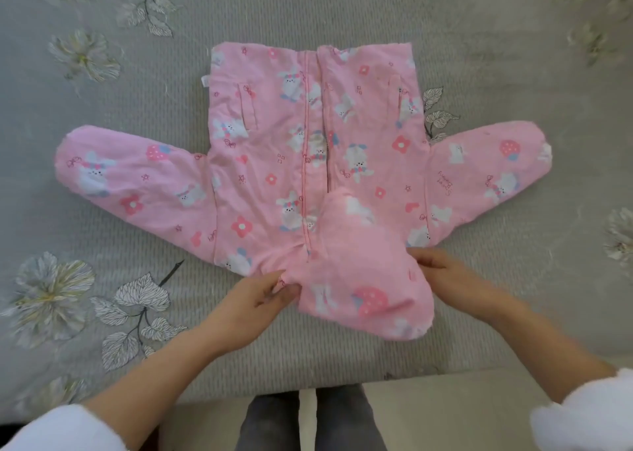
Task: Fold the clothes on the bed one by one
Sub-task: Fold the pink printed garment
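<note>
Starting on the jacket [274, 163] lying spread on the bed [154, 91] — left grip [267, 291] pinching its neck, right grip [436, 269] clutching the hood [363, 272] edge; next, likely laying the hood flat over the chest.

Your left sleeve [68, 426] and right sleeve [589, 413]: white, thick, fleecy cloth with a soft, fuzzy edge. Each cuff sits high on the forearm, so both forearms show bare down to the wrist. Your left hand [260, 293] and right hand [442, 272]: bare. Your trousers [270, 426]: dark grey, plain, both legs seen at the lower edge of the view.
</note>
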Tool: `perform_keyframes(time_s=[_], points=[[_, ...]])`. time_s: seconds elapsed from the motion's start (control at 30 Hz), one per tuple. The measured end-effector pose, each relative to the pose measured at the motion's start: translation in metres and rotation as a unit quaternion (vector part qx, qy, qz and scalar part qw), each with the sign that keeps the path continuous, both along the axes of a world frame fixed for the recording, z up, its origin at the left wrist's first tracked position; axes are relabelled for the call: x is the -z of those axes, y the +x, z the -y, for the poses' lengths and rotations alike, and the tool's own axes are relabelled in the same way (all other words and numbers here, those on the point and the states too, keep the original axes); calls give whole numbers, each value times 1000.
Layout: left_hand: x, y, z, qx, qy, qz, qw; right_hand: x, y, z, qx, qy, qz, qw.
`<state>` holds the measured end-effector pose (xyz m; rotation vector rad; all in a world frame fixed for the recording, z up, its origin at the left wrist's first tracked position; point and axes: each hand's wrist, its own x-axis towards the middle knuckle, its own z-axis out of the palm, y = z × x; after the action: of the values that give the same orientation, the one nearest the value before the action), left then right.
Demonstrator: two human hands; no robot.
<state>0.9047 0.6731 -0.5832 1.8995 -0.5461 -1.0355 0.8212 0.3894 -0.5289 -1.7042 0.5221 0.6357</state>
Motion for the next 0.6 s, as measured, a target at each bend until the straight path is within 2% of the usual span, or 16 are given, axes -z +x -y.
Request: perform_keyframes(time_s=[0.07,0.13,0.23,0.27,0.33,0.37,0.4,0.47,0.6], points=[[-6,8,9,-94,-12,-29,995,2,21,6,82,0,-12,997],[-9,21,22,-201,2,-21,979,17,46,9,167,-11,-20,986],[-5,40,46,-314,53,38,947,43,83,0,348,-14,20,937],[-4,40,54,-323,64,61,942,48,90,-7,401,-31,41,915],[-1,36,64,-240,87,204,945,48,89,-30,448,-91,116,882],[2,31,69,-162,100,290,938,46,84,-43,433,-130,169,876],[3,27,74,-90,106,342,929,47,78,-55,390,-171,222,877],[15,26,84,7,120,381,917,65,71,-69,280,-248,288,882],[56,53,98,42,212,414,884,101,88,-50,122,-390,236,881]])
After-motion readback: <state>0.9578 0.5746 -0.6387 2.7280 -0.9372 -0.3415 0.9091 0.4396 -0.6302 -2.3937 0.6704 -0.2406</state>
